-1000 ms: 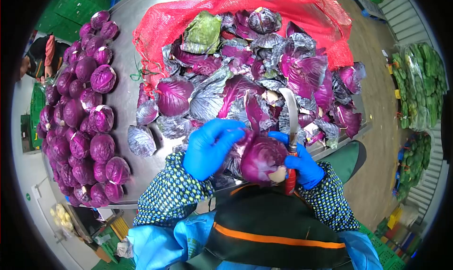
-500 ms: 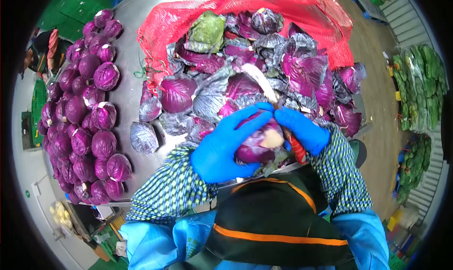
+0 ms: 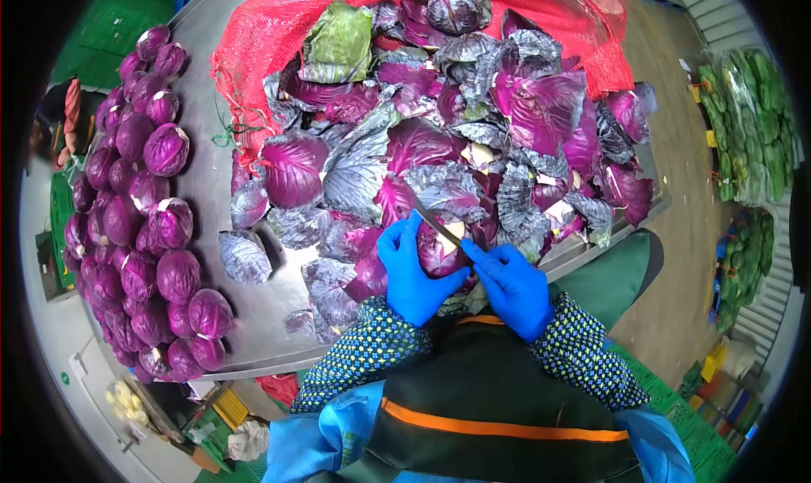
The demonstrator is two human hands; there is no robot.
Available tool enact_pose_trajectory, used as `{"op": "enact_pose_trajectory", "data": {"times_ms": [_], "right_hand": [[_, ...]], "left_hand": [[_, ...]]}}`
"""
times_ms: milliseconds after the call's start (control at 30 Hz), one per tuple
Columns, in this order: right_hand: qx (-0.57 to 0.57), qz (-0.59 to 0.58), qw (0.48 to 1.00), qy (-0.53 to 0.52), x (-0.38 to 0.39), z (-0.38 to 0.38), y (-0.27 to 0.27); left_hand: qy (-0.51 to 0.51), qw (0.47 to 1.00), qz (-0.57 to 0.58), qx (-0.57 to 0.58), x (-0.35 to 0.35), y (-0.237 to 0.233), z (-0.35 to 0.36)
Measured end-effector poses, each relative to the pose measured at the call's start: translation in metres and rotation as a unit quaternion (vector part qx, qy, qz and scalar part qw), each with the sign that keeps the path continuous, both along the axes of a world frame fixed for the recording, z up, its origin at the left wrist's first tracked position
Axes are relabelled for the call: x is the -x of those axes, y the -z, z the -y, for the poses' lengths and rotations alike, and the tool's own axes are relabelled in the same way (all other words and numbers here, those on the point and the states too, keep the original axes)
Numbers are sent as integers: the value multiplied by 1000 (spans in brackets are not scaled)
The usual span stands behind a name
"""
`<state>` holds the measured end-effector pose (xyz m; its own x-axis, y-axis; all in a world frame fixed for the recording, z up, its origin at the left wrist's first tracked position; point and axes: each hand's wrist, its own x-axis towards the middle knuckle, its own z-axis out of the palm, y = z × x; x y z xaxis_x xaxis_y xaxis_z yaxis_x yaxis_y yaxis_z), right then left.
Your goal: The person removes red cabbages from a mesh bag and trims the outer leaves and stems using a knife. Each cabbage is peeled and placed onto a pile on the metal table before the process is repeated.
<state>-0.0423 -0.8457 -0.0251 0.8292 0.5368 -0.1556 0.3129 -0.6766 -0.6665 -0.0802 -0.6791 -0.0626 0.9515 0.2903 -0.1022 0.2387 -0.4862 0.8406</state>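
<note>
My left hand [image 3: 420, 274], in a blue glove, is closed around the left side of a red cabbage [image 3: 437, 257] close to my apron. The cabbage's pale cut stem faces up. In my right hand [image 3: 513, 290], also gloved, is a knife [image 3: 438, 226]; its handle is hidden in the fist. The blade slants up and left across the cabbage, right by the stem. Loose purple outer leaves [image 3: 439, 187] lie heaped just beyond both hands. Under their far side spreads a red mesh bag [image 3: 279, 29].
Whole red cabbages [image 3: 179, 276] are piled along the left of the metal table [image 3: 211, 132]. A green leaf [image 3: 339, 44] tops the heap. Bagged green vegetables [image 3: 754, 128] stand at the right. Another person [image 3: 66, 116] is at the far left. Green crates [image 3: 676, 411] sit lower right.
The knife has swung from pointing away to lying across the cabbage by its stem. My left hand has shifted from over the cabbage to its left side. The camera view has shifted slightly.
</note>
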Motion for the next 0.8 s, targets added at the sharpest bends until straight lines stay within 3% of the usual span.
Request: {"op": "enact_pose_trajectory", "data": {"times_ms": [133,200,267,333,367,400,467,533,567,600,633,700,733,800], "right_hand": [[-12,-34,999,24,-4,-3,13],[-21,32,998,57,-16,-4,31],[-77,-8,993,88,-39,2,47],[-190,-186,951,154,-51,-2,36],[-85,-265,951,135,-45,-8,16],[-112,-39,989,83,-33,-18,33],[-113,-122,967,192,-36,-24,35],[-108,-139,964,199,-57,-18,33],[-165,-171,950,202,-67,-13,36],[-202,-282,896,276,-77,-14,18],[-246,-310,870,295,-82,-12,5],[-321,-399,800,313,-78,-16,-39],[-378,-485,743,265,-69,-13,-54],[-412,-561,684,216,-41,-9,-54]], "left_hand": [[1,1000,-21,-17,-3,-5,4],[4,1000,-7,-30,-1,-3,9],[9,999,6,-42,11,3,16],[10,999,31,-36,17,8,10],[12,999,34,-37,15,8,5],[31,999,42,0,12,8,-1],[69,996,43,45,9,-2,-16],[122,986,74,87,12,-26,-24],[148,981,84,98,12,-39,-28],[139,976,133,99,10,-51,-29],[121,971,189,84,9,-55,-28],[68,959,275,8,8,-59,-20],[67,959,277,5,7,-61,-17],[20,977,213,19,2,-69,-13]]}}
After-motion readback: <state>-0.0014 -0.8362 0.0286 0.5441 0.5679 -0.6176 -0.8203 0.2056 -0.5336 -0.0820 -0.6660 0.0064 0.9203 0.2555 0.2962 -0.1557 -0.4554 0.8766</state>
